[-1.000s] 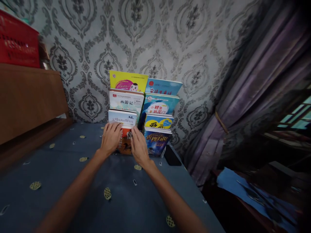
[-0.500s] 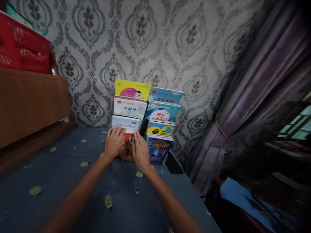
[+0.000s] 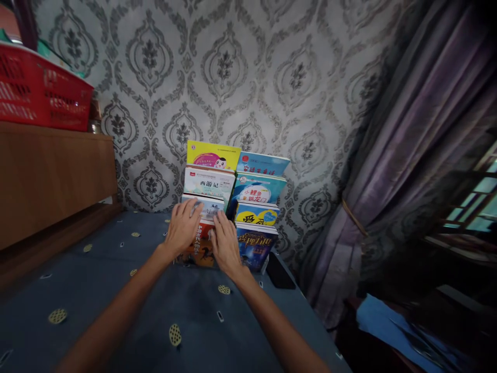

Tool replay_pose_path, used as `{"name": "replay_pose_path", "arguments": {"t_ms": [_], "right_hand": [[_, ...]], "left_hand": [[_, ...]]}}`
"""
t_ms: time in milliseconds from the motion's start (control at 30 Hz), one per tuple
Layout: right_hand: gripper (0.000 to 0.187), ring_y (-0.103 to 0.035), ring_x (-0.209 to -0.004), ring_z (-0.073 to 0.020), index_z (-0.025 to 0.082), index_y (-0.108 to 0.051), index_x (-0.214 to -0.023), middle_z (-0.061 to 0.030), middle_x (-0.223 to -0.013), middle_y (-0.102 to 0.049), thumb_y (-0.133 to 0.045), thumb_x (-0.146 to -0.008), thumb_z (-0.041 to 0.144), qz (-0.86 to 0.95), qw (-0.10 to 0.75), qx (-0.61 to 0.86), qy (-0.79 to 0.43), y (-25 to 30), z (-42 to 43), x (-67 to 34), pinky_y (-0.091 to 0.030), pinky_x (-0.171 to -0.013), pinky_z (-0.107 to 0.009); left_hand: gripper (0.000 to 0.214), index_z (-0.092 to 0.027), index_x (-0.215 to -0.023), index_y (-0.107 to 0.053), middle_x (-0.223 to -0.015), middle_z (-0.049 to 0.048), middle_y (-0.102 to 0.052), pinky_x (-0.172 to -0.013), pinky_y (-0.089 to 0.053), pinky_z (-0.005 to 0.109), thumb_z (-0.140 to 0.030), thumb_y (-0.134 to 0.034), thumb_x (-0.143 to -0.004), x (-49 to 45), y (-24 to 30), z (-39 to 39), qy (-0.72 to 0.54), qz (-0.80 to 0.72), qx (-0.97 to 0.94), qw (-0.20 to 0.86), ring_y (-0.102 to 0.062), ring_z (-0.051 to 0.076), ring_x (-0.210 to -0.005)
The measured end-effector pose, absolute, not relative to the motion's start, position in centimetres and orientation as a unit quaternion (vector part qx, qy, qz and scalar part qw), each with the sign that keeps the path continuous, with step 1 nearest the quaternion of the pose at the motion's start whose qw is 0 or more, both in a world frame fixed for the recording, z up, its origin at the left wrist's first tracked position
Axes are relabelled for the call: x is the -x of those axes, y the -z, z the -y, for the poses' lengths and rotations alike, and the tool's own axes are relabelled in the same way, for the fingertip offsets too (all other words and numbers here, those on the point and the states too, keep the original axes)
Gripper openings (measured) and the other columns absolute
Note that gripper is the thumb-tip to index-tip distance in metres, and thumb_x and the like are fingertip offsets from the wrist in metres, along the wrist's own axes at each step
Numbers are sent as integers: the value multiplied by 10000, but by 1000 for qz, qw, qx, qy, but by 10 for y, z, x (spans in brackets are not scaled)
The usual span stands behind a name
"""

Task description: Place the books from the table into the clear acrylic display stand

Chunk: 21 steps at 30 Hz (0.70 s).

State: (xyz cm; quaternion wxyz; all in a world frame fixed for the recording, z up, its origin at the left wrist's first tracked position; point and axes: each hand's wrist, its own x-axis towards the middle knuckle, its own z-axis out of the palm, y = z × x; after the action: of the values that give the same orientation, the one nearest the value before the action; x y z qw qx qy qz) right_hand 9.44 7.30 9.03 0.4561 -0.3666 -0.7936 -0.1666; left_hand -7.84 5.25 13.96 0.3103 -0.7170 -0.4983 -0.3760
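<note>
My left hand [image 3: 182, 228] lies over the left side of the front left stack, its fingers stretched across the cover of a light blue book [image 3: 209, 209]. My right hand [image 3: 227, 242] rests at the right side of the same stack, fingers extended and touching the books. Between my hands, an orange-brown book [image 3: 202, 251] with horse figures stands in front of the light blue one. Behind them rise a white book [image 3: 209, 181] and a yellow book [image 3: 213, 151]. The thumbs are largely hidden.
Right of my hands stands a second row: a dark blue book [image 3: 254, 246], a yellow-and-blue book [image 3: 258, 214] and teal ones [image 3: 262, 184]. A black phone-like slab [image 3: 280, 272] lies beside them. A red basket [image 3: 46, 93] sits on a wooden cabinet [image 3: 58, 181]; a curtain [image 3: 373, 191] hangs right.
Both hands have slid slightly upward from the orange-brown book onto the light blue book behind it. The books keep their places; the view has tilted slightly upward.
</note>
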Motion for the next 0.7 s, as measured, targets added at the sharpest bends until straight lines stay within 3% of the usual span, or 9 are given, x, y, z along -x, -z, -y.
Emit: {"name": "replay_pose_path", "arguments": {"t_ms": [100, 200, 533, 700], "right_hand": [[474, -363, -1494, -246, 157, -480, -1480, -143, -1576, -440, -330, -1039, 243, 792, 455, 371, 169, -99, -78, -92, -347, -1197, -506], [468, -391, -1477, -252, 152, -502, -1462, -150, -1554, -470, -331, -1035, 241, 790, 454, 378, 162, -102, -84, -91, -363, -1183, -510], [455, -423, -1457, -257, 161, -544, -1430, -153, -1530, -501, -345, -1031, 248, 785, 468, 376, 155, -99, -86, -89, -393, -1164, -513], [444, -449, -1434, -264, 156, -561, -1410, -164, -1501, -530, -355, -1035, 276, 780, 494, 354, 149, -113, -84, -91, -416, -1149, -515]], "left_hand": [[428, -171, -1398, -557, -1511, 167, -508, -1144, -342, 570, -203, -390, -1005, 81, -149, -57, 362, 506, 718, 313, -430, 312, -1421], [439, -179, -1421, -535, -1498, 165, -527, -1153, -311, 627, -223, -388, -1010, 83, -152, -62, 344, 514, 726, 301, -439, 318, -1421], [428, -173, -1405, -545, -1466, 171, -556, -1132, -325, 663, -219, -390, -1009, 83, -153, -64, 344, 520, 723, 296, -471, 330, -1393], [418, -163, -1389, -558, -1476, 185, -538, -1136, -342, 626, -228, -392, -1011, 81, -169, -65, 372, 507, 722, 290, -471, 328, -1391]]}}
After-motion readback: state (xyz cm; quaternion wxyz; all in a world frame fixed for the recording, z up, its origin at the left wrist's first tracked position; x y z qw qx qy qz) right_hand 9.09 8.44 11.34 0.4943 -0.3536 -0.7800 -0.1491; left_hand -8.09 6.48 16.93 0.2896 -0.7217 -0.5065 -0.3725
